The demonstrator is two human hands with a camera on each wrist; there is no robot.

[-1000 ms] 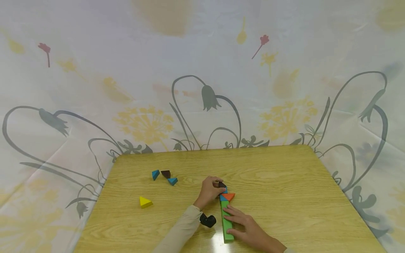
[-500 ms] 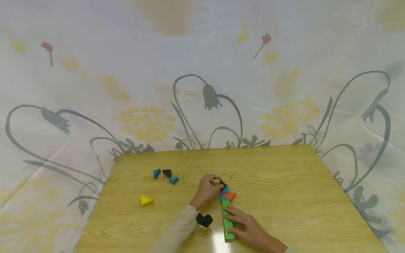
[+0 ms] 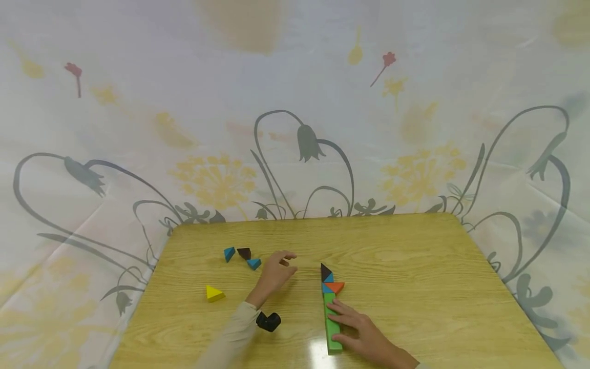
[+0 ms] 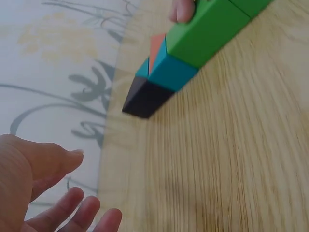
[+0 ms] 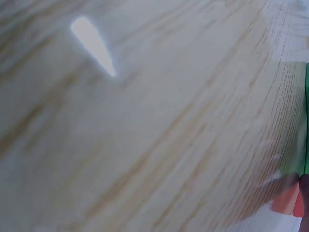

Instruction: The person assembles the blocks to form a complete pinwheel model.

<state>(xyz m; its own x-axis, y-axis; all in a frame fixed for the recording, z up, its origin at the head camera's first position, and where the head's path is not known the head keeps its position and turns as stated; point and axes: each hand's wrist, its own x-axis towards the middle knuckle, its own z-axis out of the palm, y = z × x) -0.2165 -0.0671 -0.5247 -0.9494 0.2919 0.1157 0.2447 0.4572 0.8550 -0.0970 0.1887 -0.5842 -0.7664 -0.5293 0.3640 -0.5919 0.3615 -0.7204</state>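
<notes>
A row of wooden blocks lies on the table: green blocks [image 3: 332, 328] end to end, then a blue triangle [image 3: 325, 288] beside an orange triangle [image 3: 337, 287], another blue triangle [image 3: 329, 278], and a dark brown triangle [image 3: 325, 272] at the far tip. My left hand [image 3: 274, 274] hovers left of the row, holding nothing, thumb and fingers apart; the left wrist view shows it away from the dark triangle [image 4: 145, 99]. Extended fingers of my right hand [image 3: 364, 330] rest against the right side of the green blocks. The right wrist view shows mostly bare table.
Toward the back left lie two blue triangles [image 3: 229, 254] [image 3: 253, 264] and a dark brown triangle [image 3: 244, 253]. A yellow triangle [image 3: 214, 293] sits nearer on the left. The wooden table [image 3: 405, 256] meets a flower-printed cloth [image 3: 295, 77]. A black device [image 3: 269, 321] is at my left wrist.
My left hand has let go of the dark brown triangle at the row's tip and moved left. My right hand stays at the green blocks.
</notes>
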